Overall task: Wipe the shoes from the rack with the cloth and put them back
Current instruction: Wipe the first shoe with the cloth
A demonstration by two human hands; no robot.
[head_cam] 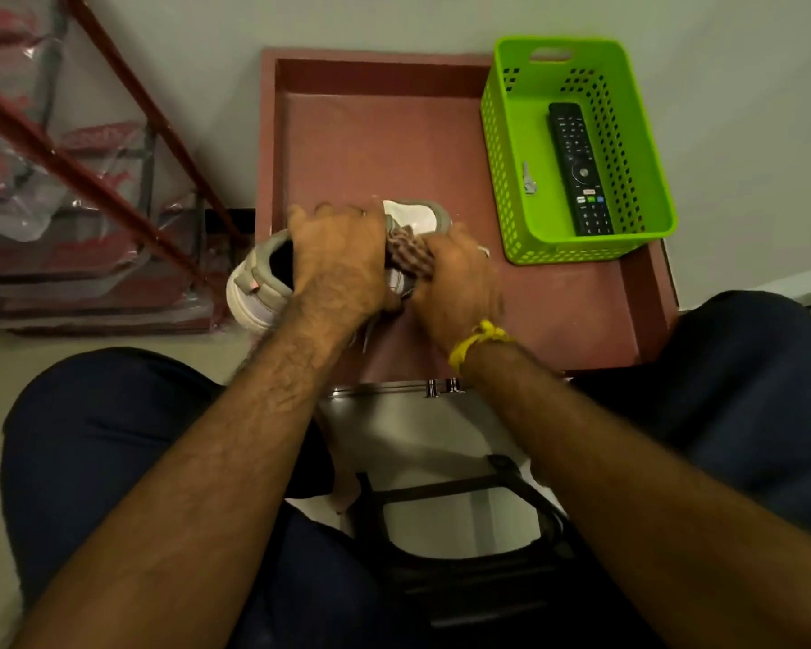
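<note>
1. From the head camera I see 1 shoe (258, 283), white with grey trim, held over the near-left part of a reddish-brown table (558, 311). Its heel sticks out past the table's left edge; its toe (415, 217) points toward the far right.
2. Left hand (338, 255) is laid over the middle of the shoe, fingers curled down across the upper and gripping it. The fingertips on the far side are hidden from me.
3. Right hand (457, 278) is bunched around a checked cloth (410, 252), which it presses against the shoe just behind the toe. The 2 hands are almost touching there.
4. A yellow band (476, 341) sits on the right wrist.
5. A lace end (368, 332) hangs below the shoe, between the 2 wrists.
6. A green basket (647, 147) stands on the far-right corner of the table, well apart from the shoe. In it lie a black remote (581, 168) and, to its left, a small silver thing (528, 180), too small for me to name.
7. At far left a rack (90, 180) with red bars holds reddish items under clear plastic; I can't tell what they are.
8. The person is seated, knees in dark trousers to either side of the table; a dark frame stands on the floor between them.
</note>
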